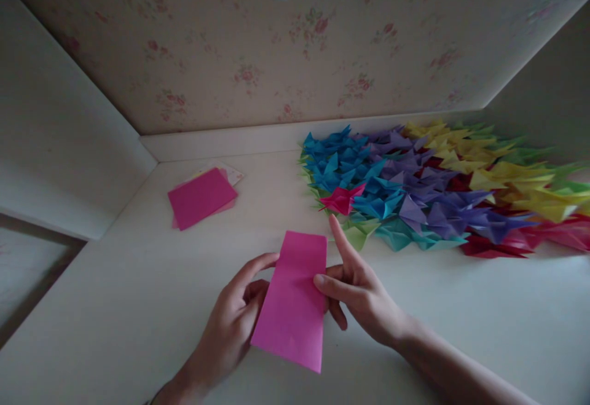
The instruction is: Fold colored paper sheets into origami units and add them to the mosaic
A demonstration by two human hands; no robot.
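A pink sheet of paper (pixel 294 300), folded into a long rectangle, is held just above the white table (pixel 138 294) in the near middle. My left hand (pixel 230 325) grips its left edge from underneath, fingers curled behind it. My right hand (pixel 357 288) pinches the right edge with thumb and middle fingers, while the index finger points up toward a pink folded crane (pixel 341 199). That crane lies at the near left edge of a big pile of folded paper cranes (pixel 437 190) in blue, purple, yellow, green and red.
A small stack of pink square paper (pixel 201 196) lies at the back left of the table. A floral wall (pixel 295 55) rises behind the table, and a plain white wall (pixel 55 147) closes the left side.
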